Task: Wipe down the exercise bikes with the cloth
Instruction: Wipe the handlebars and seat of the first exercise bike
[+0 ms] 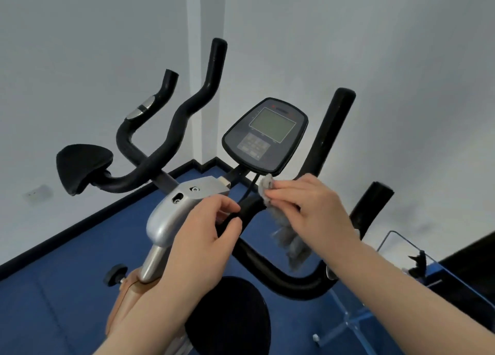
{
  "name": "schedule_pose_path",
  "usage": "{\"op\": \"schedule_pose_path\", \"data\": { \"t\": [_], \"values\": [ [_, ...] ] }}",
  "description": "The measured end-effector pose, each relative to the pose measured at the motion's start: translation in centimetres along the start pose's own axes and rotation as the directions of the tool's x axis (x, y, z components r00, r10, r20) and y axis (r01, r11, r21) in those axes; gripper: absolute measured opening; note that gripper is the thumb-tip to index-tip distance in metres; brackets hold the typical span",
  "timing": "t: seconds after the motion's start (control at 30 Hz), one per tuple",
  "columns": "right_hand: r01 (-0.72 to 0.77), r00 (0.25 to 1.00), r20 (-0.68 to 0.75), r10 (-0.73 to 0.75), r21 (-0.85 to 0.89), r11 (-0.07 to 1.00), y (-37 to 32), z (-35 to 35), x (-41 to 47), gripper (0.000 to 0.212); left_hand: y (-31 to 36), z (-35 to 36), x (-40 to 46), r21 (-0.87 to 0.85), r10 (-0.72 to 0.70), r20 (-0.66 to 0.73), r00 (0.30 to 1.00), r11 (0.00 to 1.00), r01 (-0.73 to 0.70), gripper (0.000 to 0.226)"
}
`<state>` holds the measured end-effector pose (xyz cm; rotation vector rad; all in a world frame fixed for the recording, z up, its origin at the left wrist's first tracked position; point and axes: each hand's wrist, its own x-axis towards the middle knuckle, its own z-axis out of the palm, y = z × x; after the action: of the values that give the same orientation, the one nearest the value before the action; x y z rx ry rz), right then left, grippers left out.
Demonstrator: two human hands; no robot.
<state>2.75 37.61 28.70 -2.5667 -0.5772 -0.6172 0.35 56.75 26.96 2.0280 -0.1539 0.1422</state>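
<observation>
Cloth (288,228), grey and fuzzy, sits bunched in the right hand (308,207), the fingers closed on its upper part while the rest hangs down blurred beside the black handlebar (281,277) of the near exercise bike (171,215). The top of the cloth lies just below the console (265,135), close to the thin black cable (250,191) that drops from it. The left hand (203,236) pinches the padded black centre of the handlebar between thumb and fingers, just beside the silver housing of the bike's stem. The two hands are near each other but apart. A black saddle (230,317) shows below the left forearm. Farther left, a second set of black handlebars (171,132) and another saddle (80,167) stand against the white wall (80,46), above the blue floor (53,301).
</observation>
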Motion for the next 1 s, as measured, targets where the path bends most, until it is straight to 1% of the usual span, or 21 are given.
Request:
{"op": "schedule_pose_path", "data": {
  "t": [0.1,0.17,0.2,0.23,0.3,0.33,0.4,0.47,0.5,0.57,0.63,0.67,0.7,0.77,0.8,0.83,0.9,0.97,1.0],
  "values": [
    [-0.079,0.994,-0.084,0.073,-0.067,0.995,2.5,-2.8,0.4,0.016,0.7,0.6,1.1,-0.010,0.018,0.021,1.000,1.000,-0.018,0.013],
    [-0.130,0.984,-0.135,0.119,-0.077,0.989,2.7,-3.4,1.6,0.014,1.2,1.1,1.8,-0.008,0.041,0.018,0.999,0.999,-0.041,0.013],
    [-0.125,0.983,-0.142,0.115,-0.065,0.990,2.1,-3.1,2.0,0.013,1.4,1.4,2.2,-0.002,0.056,0.020,0.998,0.998,-0.056,0.013],
    [-0.087,0.990,-0.116,0.082,-0.047,0.995,1.5,-2.6,2.3,0.013,1.6,1.7,2.5,0.003,0.074,0.022,0.997,0.997,-0.074,0.014],
    [0.001,1.000,-0.012,-0.001,-0.029,1.000,0.6,-1.4,2.0,0.014,1.9,2.3,3.3,0.002,0.103,0.041,0.994,0.995,-0.103,0.014],
    [0.003,1.000,0.017,-0.002,-0.027,1.000,0.8,-1.4,1.7,0.016,2.0,2.5,3.6,-0.001,0.109,0.059,0.992,0.994,-0.109,0.013],
    [-0.059,0.998,-0.016,0.058,-0.036,0.998,2.3,-2.4,1.7,0.017,2.2,2.8,4.2,-0.012,0.112,0.090,0.990,0.994,-0.112,0.013],
    [-0.070,0.997,-0.050,0.066,-0.086,0.994,3.3,-3.8,2.4,0.016,2.4,3.1,4.9,-0.014,0.117,0.115,0.986,0.993,-0.116,0.014],
    [-0.073,0.997,-0.043,0.068,-0.125,0.990,3.5,-4.3,2.9,0.015,2.6,3.2,5.2,-0.014,0.122,0.131,0.984,0.992,-0.122,0.014],
    [-0.148,0.987,0.029,0.157,-0.201,0.968,3.5,-5.4,4.1,0.017,3.0,3.6,5.9,-0.027,0.130,0.168,0.977,0.992,-0.127,0.013],
    [-0.161,0.969,0.132,0.208,-0.299,0.941,3.7,-6.2,5.0,0.023,3.3,3.9,6.7,-0.044,0.141,0.194,0.971,0.990,-0.135,0.013],
    [-0.136,0.969,0.150,0.195,-0.336,0.932,3.8,-6.5,5.2,0.024,3.4,4.2,7.0,-0.050,0.144,0.205,0.968,0.989,-0.137,0.013],
    [-0.117,0.976,0.129,0.175,-0.369,0.922,3.6,-6.8,5.3,0.024,3.6,4.4,7.2,-0.058,0.146,0.219,0.965,0.989,-0.137,0.013],
    [-0.053,0.999,-0.016,0.051,-0.434,0.900,3.4,-6.6,5.0,0.023,3.8,5.1,7.6,-0.076,0.148,0.234,0.961,0.988,-0.134,0.011],
    [-0.027,0.999,-0.049,0.006,-0.432,0.902,3.1,-6.0,4.7,0.022,3.8,5.5,7.8,-0.074,0.152,0.229,0.961,0.988,-0.138,0.010],
    [0.003,0.998,-0.051,-0.029,-0.436,0.900,3.0,-5.3,4.3,0.018,3.9,5.8,7.8,-0.061,0.157,0.216,0.964,0.987,-0.147,0.008],
    [0.049,0.999,0.020,-0.045,-0.438,0.897,3.4,-4.5,4.3,0.008,3.9,6.2,7.9,-0.031,0.154,0.177,0.972,0.988,-0.151,0.008],
    [0.075,0.997,0.055,-0.056,-0.452,0.889,4.7,-5.1,5.0,0.007,3.7,6.4,8.1,-0.053,0.116,0.143,0.983,0.993,-0.109,0.011],
    [0.119,0.993,0.071,-0.097,-0.487,0.865,5.5,-5.8,5.6,0.009,3.5,6.4,8.1,-0.066,0.095,0.133,0.987,0.994,-0.087,0.011]
  ]
}}
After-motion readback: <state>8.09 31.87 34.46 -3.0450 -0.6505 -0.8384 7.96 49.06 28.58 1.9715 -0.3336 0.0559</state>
